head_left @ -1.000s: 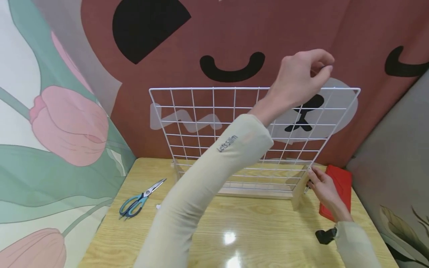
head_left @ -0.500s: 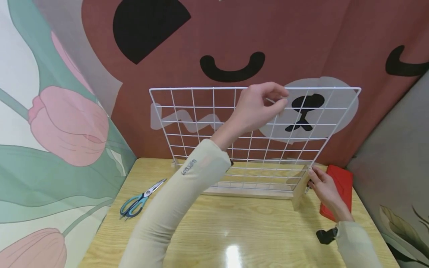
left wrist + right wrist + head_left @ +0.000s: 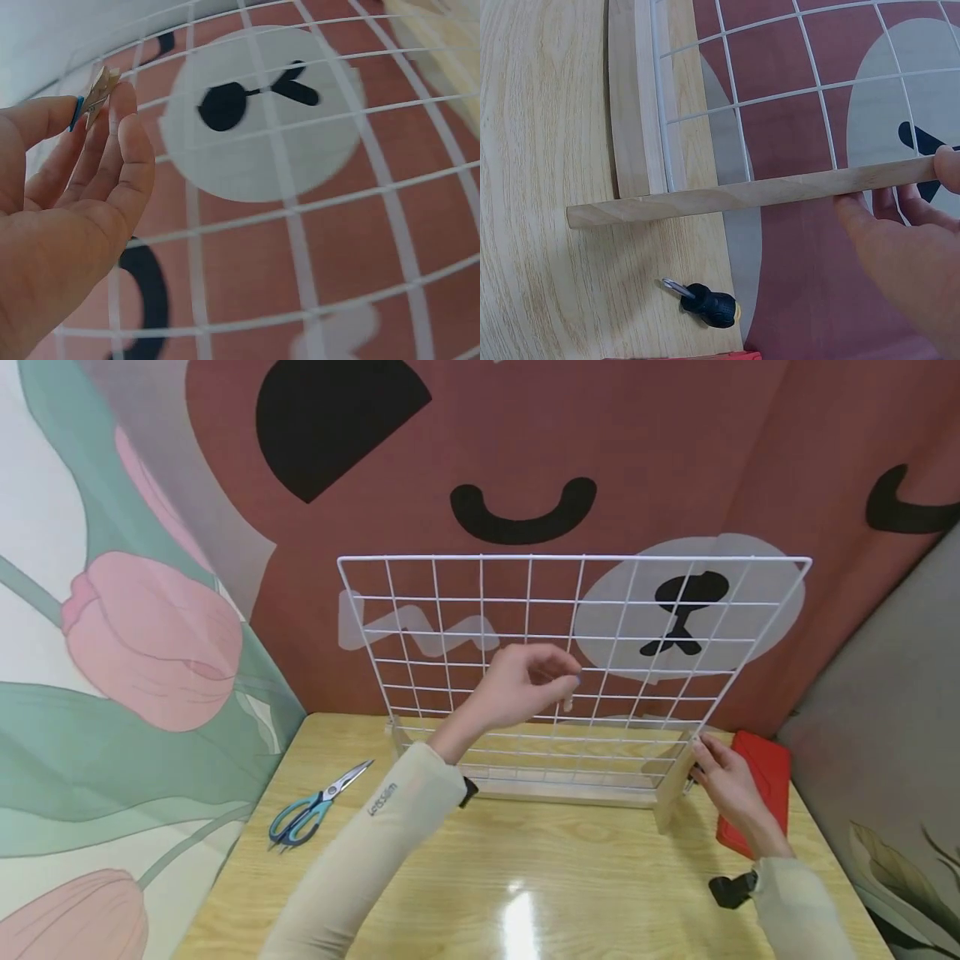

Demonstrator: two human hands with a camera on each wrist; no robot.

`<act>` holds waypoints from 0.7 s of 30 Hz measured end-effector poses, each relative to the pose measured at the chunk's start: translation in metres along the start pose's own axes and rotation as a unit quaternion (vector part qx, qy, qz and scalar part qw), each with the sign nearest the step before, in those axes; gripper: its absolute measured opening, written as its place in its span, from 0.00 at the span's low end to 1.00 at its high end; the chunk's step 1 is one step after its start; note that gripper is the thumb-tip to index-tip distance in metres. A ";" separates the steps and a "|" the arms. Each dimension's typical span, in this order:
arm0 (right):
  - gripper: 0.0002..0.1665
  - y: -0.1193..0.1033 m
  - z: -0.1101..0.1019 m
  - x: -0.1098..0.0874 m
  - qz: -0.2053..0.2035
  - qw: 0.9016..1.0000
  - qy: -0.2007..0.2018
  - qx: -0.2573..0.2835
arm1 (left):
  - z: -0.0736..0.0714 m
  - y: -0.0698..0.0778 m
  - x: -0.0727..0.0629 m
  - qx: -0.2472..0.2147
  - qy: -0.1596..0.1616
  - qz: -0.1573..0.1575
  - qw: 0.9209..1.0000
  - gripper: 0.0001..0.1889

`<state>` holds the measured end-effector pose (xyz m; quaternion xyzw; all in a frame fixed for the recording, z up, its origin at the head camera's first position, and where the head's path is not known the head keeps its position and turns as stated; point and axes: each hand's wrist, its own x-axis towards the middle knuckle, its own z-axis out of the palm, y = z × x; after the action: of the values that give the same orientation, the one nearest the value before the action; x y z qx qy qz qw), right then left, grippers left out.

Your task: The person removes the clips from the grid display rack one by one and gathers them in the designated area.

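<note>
My left hand [image 3: 517,687] pinches a small wooden clothespin [image 3: 99,94] between thumb and fingertips, with a bit of blue showing at the thumb. It is in front of the middle of a white wire grid panel [image 3: 528,602]. The panel stands upright in a wooden base with side pieces. At the right end, my right hand [image 3: 731,785] grips the upper part of the wooden side piece [image 3: 727,199], its thumb on one side and fingers on the other. The panel's lower edge runs along the base's crossbar [image 3: 562,792].
Scissors [image 3: 303,814] with blue handles lie at the left of the wooden table [image 3: 450,877]. A red case [image 3: 768,793] lies at the right, behind my right hand. A stubby black screwdriver [image 3: 712,307] rests beside the side piece. A patterned curtain [image 3: 510,435] hangs close behind.
My left hand has come down and left, from above the grid's top right to in front of its middle, with the clothespin. My right hand stays at the side piece.
</note>
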<state>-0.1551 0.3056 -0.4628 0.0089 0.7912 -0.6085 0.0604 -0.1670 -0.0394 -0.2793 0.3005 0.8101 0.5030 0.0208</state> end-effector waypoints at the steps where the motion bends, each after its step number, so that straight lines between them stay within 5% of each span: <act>1: 0.43 0.000 0.000 0.000 0.000 1.000 0.001 -0.004 | 0.001 -0.006 -0.004 -0.006 0.000 -0.005 1.000 0.08; 21: 0.43 -0.001 -0.002 0.003 -0.001 1.000 -0.003 -0.012 | -0.009 -0.103 -0.080 -0.033 0.029 -0.098 0.994 0.06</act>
<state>-0.1583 0.3072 -0.4621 0.0051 0.7980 -0.5994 0.0623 -0.1523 -0.1199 -0.3820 0.2044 0.8187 0.5336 0.0567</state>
